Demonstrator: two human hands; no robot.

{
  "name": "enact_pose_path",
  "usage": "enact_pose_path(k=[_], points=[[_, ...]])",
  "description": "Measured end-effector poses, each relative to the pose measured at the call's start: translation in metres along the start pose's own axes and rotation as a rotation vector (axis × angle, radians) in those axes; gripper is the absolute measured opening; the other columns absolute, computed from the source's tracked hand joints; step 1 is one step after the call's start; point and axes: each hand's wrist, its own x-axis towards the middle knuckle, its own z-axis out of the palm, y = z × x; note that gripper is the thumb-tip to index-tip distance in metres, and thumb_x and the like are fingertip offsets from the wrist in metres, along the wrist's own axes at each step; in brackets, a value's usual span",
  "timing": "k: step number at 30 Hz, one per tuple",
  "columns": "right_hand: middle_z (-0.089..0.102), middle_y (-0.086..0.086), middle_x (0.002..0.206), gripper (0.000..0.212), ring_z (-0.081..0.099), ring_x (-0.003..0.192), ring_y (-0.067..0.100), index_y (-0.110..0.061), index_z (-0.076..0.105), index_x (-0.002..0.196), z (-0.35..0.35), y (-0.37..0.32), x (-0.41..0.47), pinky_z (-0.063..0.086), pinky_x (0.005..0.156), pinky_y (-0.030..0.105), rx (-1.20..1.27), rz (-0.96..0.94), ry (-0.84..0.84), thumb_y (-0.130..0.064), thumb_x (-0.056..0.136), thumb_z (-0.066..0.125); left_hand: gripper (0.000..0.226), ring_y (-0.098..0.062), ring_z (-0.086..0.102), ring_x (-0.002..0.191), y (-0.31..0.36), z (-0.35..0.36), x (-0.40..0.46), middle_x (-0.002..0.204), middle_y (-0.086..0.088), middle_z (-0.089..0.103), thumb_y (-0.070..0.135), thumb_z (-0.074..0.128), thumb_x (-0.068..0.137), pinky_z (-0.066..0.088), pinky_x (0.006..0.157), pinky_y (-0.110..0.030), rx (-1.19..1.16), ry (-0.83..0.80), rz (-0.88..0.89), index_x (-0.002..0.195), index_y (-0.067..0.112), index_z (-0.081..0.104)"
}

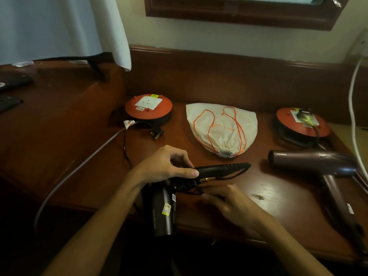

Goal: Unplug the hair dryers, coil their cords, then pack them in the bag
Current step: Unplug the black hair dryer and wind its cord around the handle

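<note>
My left hand point(169, 168) grips the folded handle of a black hair dryer point(165, 212) at the desk's front edge, its barrel pointing toward me. My right hand point(229, 204), blurred, pinches the dryer's thin black cord point(237, 175) beside the handle. The cord trails left and back to a plug point(157, 134) lying loose on the desk in front of the left orange socket reel point(148, 108). A purple hair dryer point(310, 162) lies at the right, its cord running to a plug in the right orange socket reel point(302, 122). A white drawstring bag point(221, 126) with orange cords lies between the reels, drawn closed.
A grey cable point(79, 168) runs from the left reel off the desk's front. A white cable point(354, 120) hangs at the far right. A white cloth point(65, 26) hangs at the back left, with dark objects point(12, 84) on the desk's left part.
</note>
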Motion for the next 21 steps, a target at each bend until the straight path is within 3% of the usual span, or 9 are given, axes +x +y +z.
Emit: enact_pose_path(k=[2, 4, 6, 9, 12, 14, 16, 18, 21], points=[[0.067, -0.037, 0.113, 0.027, 0.062, 0.11, -0.011, -0.031, 0.075, 0.119, -0.009, 0.004, 0.001, 0.047, 0.092, 0.013, 0.063, -0.002, 0.029, -0.018, 0.097, 0.065, 0.024, -0.012, 0.075, 0.086, -0.001, 0.0, -0.001, 0.091, 0.0, 0.079, 0.032, 0.088, 0.08, 0.053, 0.074, -0.023, 0.006, -0.02, 0.005, 0.091, 0.014, 0.077], [0.069, -0.032, 0.114, 0.026, 0.063, 0.11, -0.01, -0.03, 0.076, 0.116, -0.013, 0.01, 0.003, 0.047, 0.09, 0.01, 0.083, 0.013, 0.066, -0.018, 0.094, 0.07, 0.025, -0.011, 0.075, 0.088, 0.0, 0.0, -0.001, 0.093, 0.002, 0.079, 0.031, 0.088, 0.079, 0.054, 0.076, -0.022, 0.012, -0.033, 0.015, 0.093, 0.013, 0.077], [0.071, -0.026, 0.111, 0.021, 0.065, 0.106, -0.007, -0.029, 0.077, 0.111, -0.01, 0.014, 0.01, 0.049, 0.087, 0.012, 0.054, -0.003, 0.108, -0.021, 0.093, 0.071, 0.025, -0.012, 0.075, 0.09, -0.001, -0.001, -0.001, 0.092, 0.003, 0.08, 0.03, 0.088, 0.079, 0.055, 0.079, -0.023, 0.015, -0.033, 0.033, 0.094, 0.013, 0.077], [0.072, -0.012, 0.109, 0.016, 0.066, 0.103, 0.0, -0.021, 0.074, 0.11, 0.001, 0.017, 0.028, 0.054, 0.081, 0.025, 0.042, -0.052, 0.115, -0.024, 0.096, 0.067, 0.024, -0.019, 0.076, 0.091, -0.004, -0.008, -0.003, 0.094, -0.001, 0.08, 0.028, 0.088, 0.08, 0.058, 0.085, -0.039, -0.037, -0.006, 0.041, 0.095, 0.012, 0.077], [0.072, -0.004, 0.108, 0.022, 0.069, 0.101, 0.007, -0.011, 0.07, 0.113, -0.002, 0.009, 0.045, 0.057, 0.082, 0.027, 0.134, -0.108, 0.086, -0.014, 0.091, 0.073, 0.025, -0.023, 0.076, 0.093, -0.008, -0.015, -0.008, 0.097, -0.004, 0.079, 0.025, 0.087, 0.08, 0.059, 0.086, -0.044, -0.078, -0.003, 0.04, 0.097, 0.011, 0.076], [0.071, 0.002, 0.105, 0.033, 0.069, 0.091, 0.013, 0.001, 0.067, 0.115, -0.015, 0.01, 0.053, 0.056, 0.076, 0.023, 0.168, -0.058, 0.044, -0.003, 0.084, 0.078, 0.026, -0.026, 0.076, 0.093, -0.01, -0.017, -0.008, 0.097, -0.005, 0.079, 0.021, 0.088, 0.08, 0.059, 0.086, -0.04, -0.075, -0.029, 0.03, 0.098, 0.009, 0.075], [0.067, 0.012, 0.107, 0.034, 0.066, 0.081, 0.024, 0.007, 0.067, 0.112, -0.028, 0.011, 0.066, 0.056, 0.073, 0.037, 0.051, -0.066, -0.013, -0.006, 0.083, 0.079, 0.029, -0.022, 0.076, 0.092, -0.01, -0.015, -0.008, 0.097, -0.003, 0.08, 0.021, 0.09, 0.077, 0.058, 0.084, -0.032, -0.037, -0.056, 0.013, 0.099, 0.011, 0.074], [0.064, 0.012, 0.105, 0.025, 0.066, 0.08, 0.024, -0.003, 0.075, 0.103, -0.036, 0.019, 0.081, 0.056, 0.07, 0.041, -0.155, -0.16, -0.098, -0.021, 0.085, 0.074, 0.033, -0.013, 0.076, 0.092, -0.009, -0.013, -0.007, 0.098, -0.001, 0.08, 0.021, 0.092, 0.075, 0.057, 0.078, -0.021, 0.006, -0.075, 0.01, 0.101, 0.012, 0.073], [0.065, 0.008, 0.103, 0.011, 0.066, 0.086, 0.021, -0.012, 0.076, 0.094, -0.045, 0.023, 0.099, 0.055, 0.071, 0.037, -0.288, -0.171, -0.207, -0.019, 0.087, 0.074, 0.036, -0.007, 0.075, 0.088, -0.01, -0.015, -0.008, 0.099, -0.001, 0.079, 0.019, 0.091, 0.076, 0.053, 0.065, -0.014, -0.004, -0.076, 0.007, 0.104, 0.012, 0.072]])
